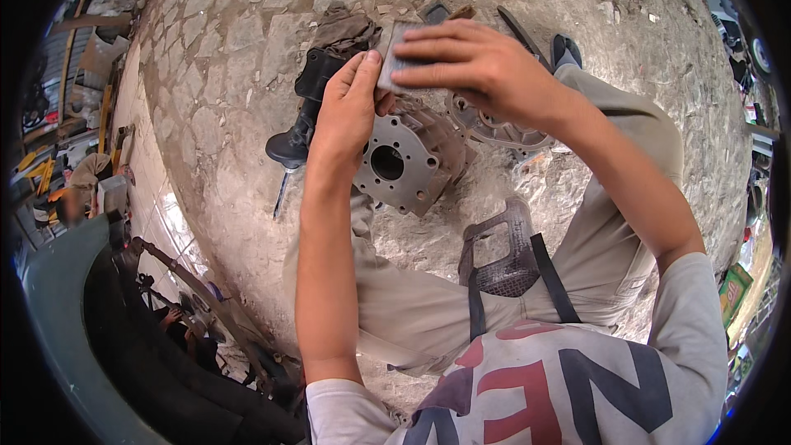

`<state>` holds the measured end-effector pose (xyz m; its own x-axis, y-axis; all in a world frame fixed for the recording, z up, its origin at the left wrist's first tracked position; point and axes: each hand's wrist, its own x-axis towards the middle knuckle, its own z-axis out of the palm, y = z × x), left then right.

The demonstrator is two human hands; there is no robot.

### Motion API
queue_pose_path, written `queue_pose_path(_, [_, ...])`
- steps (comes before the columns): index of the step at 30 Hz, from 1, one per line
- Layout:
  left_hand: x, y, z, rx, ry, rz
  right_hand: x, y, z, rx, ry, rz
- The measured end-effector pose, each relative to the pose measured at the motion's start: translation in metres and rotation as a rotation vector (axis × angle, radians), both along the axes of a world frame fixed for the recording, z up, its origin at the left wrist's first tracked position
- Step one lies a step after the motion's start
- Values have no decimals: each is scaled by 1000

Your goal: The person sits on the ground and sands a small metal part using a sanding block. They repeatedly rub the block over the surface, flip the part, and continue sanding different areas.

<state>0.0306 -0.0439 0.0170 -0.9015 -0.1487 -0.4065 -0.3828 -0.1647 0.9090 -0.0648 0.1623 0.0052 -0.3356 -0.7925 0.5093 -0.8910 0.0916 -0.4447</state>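
Note:
My left hand (358, 89) grips the near left edge of a flat grey rectangular piece (398, 55), its thumb along the side. My right hand (463, 62) lies over the piece with its fingers spread across the face; whether it grips is unclear. Below my hands a metal gearbox housing (411, 161) with a round bore and bolt holes rests on the ground. Partly behind my right forearm sits a round cast metal cover (494, 127). Left of my left hand stands a black part with a rubber boot (296, 142) and a shaft, a dark cloth (346, 31) beside its top.
A plastic stool (510, 253) stands between my legs. Beyond my hands lie a small dark tray (434, 11) and a long dark bar (522, 34) on the rough stone ground. A vehicle's body panel (55, 303) curves at the lower left. Another person (89, 179) is at the far left.

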Motion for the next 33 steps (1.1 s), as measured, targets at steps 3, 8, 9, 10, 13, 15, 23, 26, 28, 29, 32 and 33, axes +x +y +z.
queue_pose_path(3, [0,-6,-1,40,-12,-52,0,1,-4,-7,-10,-17])
queue_pose_path(8, [1,5,4,3,-26,58,3,0,4,-4,18,81])
queue_pose_path(9, [0,1,2,25,-11,49,-2,0,3,-7,7,67])
queue_pose_path(10, [0,-4,-2,42,-15,8,-6,1,0,-10,-3,54])
queue_pose_path(13, [-3,-7,0,33,-14,-12,0,0,4,-3,52,61])
queue_pose_path(15, [-1,9,7,-47,2,109,12,1,10,-8,27,111])
queue_pose_path(23, [-4,7,5,10,-45,106,7,0,3,2,-3,33])
queue_pose_path(26, [-2,4,3,-1,-36,85,9,-1,5,-10,-5,88])
queue_pose_path(28, [0,-6,-3,37,-26,17,-2,1,2,7,-28,22])
queue_pose_path(29, [1,-9,-5,63,-26,4,-4,2,1,15,-39,-10])
queue_pose_path(32, [-6,11,11,22,-58,132,10,1,8,-5,-34,85])
queue_pose_path(33, [-5,19,18,-14,-79,203,17,1,11,-7,-64,129])
